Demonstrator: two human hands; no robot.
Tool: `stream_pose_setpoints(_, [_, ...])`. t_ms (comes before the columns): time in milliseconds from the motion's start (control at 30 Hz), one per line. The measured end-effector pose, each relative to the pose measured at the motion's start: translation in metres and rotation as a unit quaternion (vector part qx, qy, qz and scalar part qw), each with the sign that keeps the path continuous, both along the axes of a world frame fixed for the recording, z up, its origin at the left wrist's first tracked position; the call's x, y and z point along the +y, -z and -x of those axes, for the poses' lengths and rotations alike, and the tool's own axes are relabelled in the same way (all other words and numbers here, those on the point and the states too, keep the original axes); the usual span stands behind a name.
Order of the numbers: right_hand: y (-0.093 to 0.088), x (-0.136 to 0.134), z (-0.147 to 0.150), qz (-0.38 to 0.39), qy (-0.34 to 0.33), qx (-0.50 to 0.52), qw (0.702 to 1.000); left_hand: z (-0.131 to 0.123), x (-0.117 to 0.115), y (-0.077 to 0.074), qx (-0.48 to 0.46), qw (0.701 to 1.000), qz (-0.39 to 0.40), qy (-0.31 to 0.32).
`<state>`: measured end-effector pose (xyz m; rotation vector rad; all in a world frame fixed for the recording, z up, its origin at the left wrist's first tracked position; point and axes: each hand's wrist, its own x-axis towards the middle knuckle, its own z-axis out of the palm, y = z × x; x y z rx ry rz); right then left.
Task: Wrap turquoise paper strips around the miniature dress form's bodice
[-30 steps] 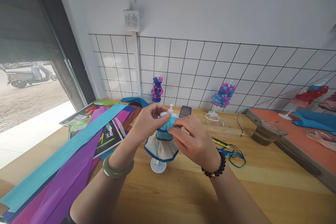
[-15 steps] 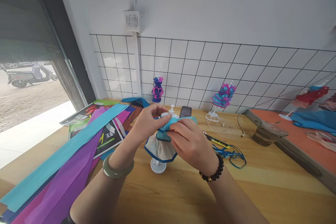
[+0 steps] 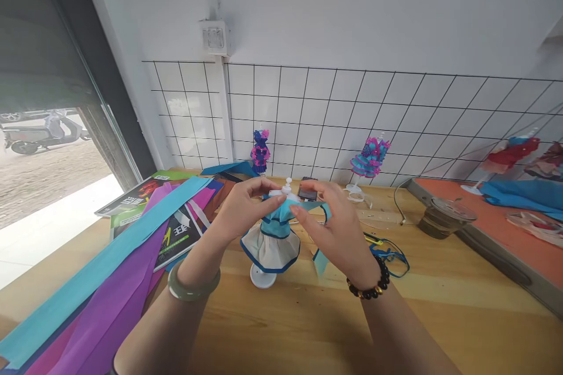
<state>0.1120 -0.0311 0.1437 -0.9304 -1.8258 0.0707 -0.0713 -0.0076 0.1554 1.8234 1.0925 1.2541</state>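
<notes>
A miniature dress form [image 3: 286,190] stands upright on a white round base [image 3: 263,276], wearing a small dress with a light blue top [image 3: 275,224] and a cream skirt [image 3: 271,247] edged in dark blue. My left hand [image 3: 237,209] grips the bodice near the shoulder, its thumb laid across the front. On the other side, my right hand [image 3: 336,225] presses its thumb against the bodice. Its fingers curve behind a light blue strip with a dark blue edge [image 3: 321,262], which runs off the bodice and hangs below the palm. The fingertips behind the form are partly hidden.
Long blue and purple strips [image 3: 109,269] lie over magazines [image 3: 176,234] at left. Behind stand two dressed forms [image 3: 260,152] and a phone [image 3: 308,186]. At right are a yellow cutter [image 3: 373,239], blue scraps [image 3: 393,258], a brown tape roll [image 3: 444,218] and an orange board [image 3: 519,217].
My right hand has spread from a close pinch and shifted right, and the strip now hangs down beneath it. My left hand keeps its hold. The view has turned slightly right.
</notes>
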Motion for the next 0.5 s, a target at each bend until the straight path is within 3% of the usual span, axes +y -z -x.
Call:
stream_pose_setpoints(100, [0.0011,0.0012,0.0002,0.119,-0.022,0.004,0.993,-0.0029,-0.0021,0.0013,0.026,0.999,-0.039,-0.006])
stream_pose_setpoints(200, [0.0001,-0.0001,0.0010,0.187,-0.043,0.027,0.981,-0.0051,-0.0026,0.0031,0.043,0.997,-0.068,-0.006])
stream_pose_setpoints(333, [-0.0018,-0.0022,0.0015,0.209,-0.039,0.045,0.976,-0.0043,0.0000,0.0050,0.054,0.994,-0.093,0.009])
stream_pose_setpoints(500, [-0.0031,-0.0012,-0.0003,0.212,-0.030,0.046,0.976,0.0004,0.0071,0.0101,0.041,0.993,-0.079,0.078])
